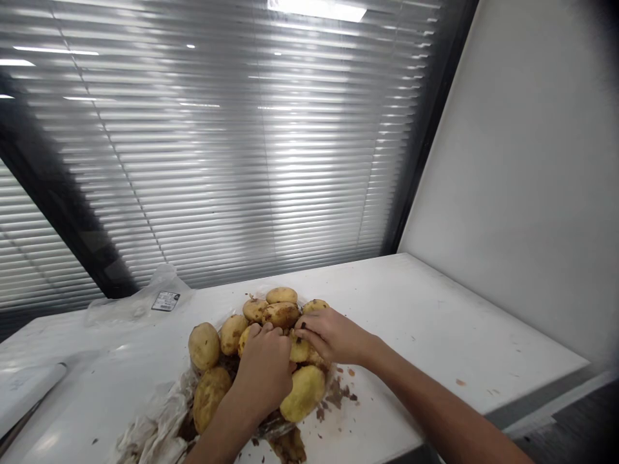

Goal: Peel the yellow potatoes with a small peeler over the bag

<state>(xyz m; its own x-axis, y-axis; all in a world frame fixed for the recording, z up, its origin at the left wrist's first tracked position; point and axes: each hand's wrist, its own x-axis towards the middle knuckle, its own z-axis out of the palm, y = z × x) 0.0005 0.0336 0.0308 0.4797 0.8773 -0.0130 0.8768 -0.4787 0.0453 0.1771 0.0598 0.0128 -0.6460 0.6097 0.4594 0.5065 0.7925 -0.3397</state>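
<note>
One part-peeled potato (300, 350) between left hand (271, 356), gripping it, and right hand (322, 334), pinching peel (303, 325); apparently mid-peeling, next pull wanting steadiness.

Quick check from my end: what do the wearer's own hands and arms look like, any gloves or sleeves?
The left hand and right hand are ungloved. The left forearm and right forearm show no sleeve, watch or bracelet within view.

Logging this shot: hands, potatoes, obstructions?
Left hand and right hand close together at potatoes. Grip partly hidden. Brown scraps right, crumpled white material left.
</note>
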